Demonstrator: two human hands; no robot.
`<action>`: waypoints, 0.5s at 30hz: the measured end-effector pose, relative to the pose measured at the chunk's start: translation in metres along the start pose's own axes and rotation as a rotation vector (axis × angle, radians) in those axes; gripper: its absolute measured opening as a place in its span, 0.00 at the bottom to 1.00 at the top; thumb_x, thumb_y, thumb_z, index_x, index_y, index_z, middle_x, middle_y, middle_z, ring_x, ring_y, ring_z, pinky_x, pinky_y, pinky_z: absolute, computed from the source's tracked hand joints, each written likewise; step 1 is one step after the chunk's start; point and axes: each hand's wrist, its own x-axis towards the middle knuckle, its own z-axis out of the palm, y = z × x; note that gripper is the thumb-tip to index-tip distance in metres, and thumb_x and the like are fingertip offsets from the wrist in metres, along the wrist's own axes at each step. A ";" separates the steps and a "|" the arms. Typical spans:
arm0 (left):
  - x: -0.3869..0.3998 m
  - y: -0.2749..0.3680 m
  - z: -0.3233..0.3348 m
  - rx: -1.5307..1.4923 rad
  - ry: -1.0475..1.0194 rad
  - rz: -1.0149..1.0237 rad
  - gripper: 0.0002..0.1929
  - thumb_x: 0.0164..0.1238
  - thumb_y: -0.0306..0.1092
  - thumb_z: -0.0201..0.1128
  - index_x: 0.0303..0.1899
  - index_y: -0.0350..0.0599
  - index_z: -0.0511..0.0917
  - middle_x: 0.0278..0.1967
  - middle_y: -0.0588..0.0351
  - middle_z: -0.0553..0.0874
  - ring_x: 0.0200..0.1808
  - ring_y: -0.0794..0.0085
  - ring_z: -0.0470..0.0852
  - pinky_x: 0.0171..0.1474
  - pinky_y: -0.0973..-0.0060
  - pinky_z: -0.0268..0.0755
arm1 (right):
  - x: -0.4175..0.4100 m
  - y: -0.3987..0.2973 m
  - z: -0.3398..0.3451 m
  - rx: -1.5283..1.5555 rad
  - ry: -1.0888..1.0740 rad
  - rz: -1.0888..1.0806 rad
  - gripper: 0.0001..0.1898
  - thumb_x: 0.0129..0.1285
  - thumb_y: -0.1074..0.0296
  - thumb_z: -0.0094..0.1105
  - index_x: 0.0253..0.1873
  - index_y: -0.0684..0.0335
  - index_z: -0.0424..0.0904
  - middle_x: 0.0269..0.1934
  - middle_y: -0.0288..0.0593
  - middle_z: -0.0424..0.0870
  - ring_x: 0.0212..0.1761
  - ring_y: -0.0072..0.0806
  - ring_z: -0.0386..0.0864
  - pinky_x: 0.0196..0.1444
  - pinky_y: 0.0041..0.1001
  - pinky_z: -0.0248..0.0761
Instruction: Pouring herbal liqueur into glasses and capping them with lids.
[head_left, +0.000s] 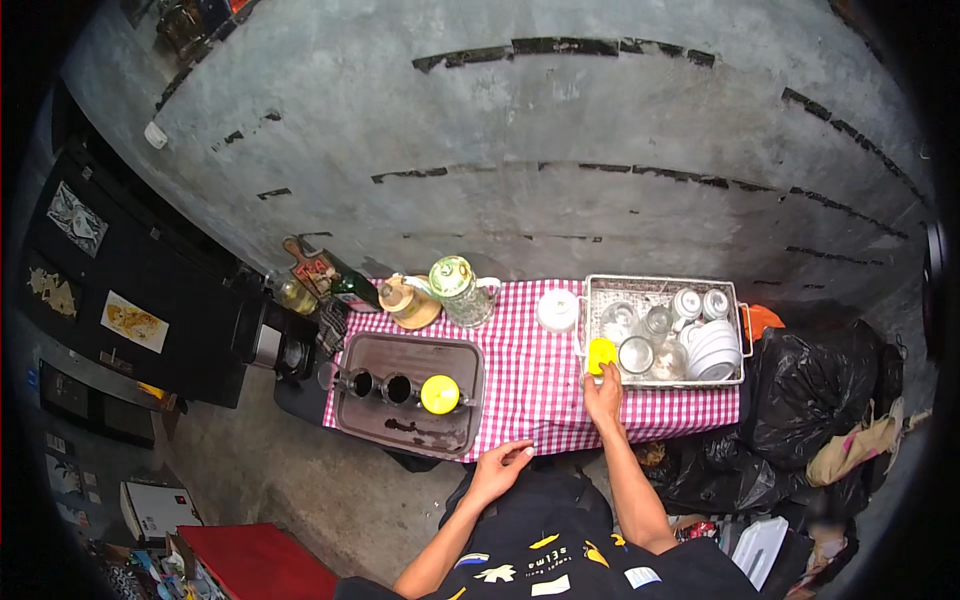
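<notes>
My right hand (604, 394) grips a yellow lid (601, 355) at the left front corner of a white wire basket (664, 384). Inside the basket are glass jars (636, 354), upturned cups (687, 304) and stacked white bowls (714, 351). My left hand (504, 469) is near the front edge of the checkered tablecloth, fingers slightly bent, holding nothing. Left of it, a brown tray (409, 444) bears two open dark cups (397, 388) and one topped with a yellow lid (440, 394).
Behind the tray stand a glass pitcher (463, 296), a wooden-based container (409, 304) and bottles. A round white container (557, 310) is left of the basket. Black plastic bags (821, 382) lie at the right, a red surface (255, 562) at lower left. A wall rises behind the table.
</notes>
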 end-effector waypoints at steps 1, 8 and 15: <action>0.002 0.000 0.000 0.002 0.005 0.009 0.16 0.67 0.38 0.64 0.51 0.41 0.81 0.37 0.55 0.87 0.37 0.80 0.82 0.44 0.80 0.74 | -0.001 0.000 0.001 0.001 0.052 0.008 0.25 0.60 0.63 0.60 0.57 0.75 0.72 0.64 0.67 0.64 0.65 0.56 0.65 0.66 0.38 0.60; 0.013 0.006 0.002 0.046 -0.065 -0.034 0.15 0.66 0.36 0.64 0.51 0.42 0.81 0.39 0.58 0.87 0.40 0.81 0.82 0.46 0.81 0.73 | 0.002 0.003 0.009 -0.007 -0.009 -0.018 0.25 0.59 0.65 0.60 0.57 0.77 0.71 0.65 0.67 0.62 0.66 0.56 0.65 0.67 0.37 0.60; 0.011 0.011 -0.002 0.007 -0.062 -0.024 0.15 0.67 0.36 0.64 0.52 0.41 0.81 0.40 0.56 0.87 0.41 0.81 0.82 0.47 0.80 0.73 | 0.006 -0.010 0.003 0.002 -0.017 0.012 0.25 0.58 0.64 0.60 0.55 0.77 0.71 0.59 0.64 0.67 0.61 0.55 0.68 0.64 0.39 0.61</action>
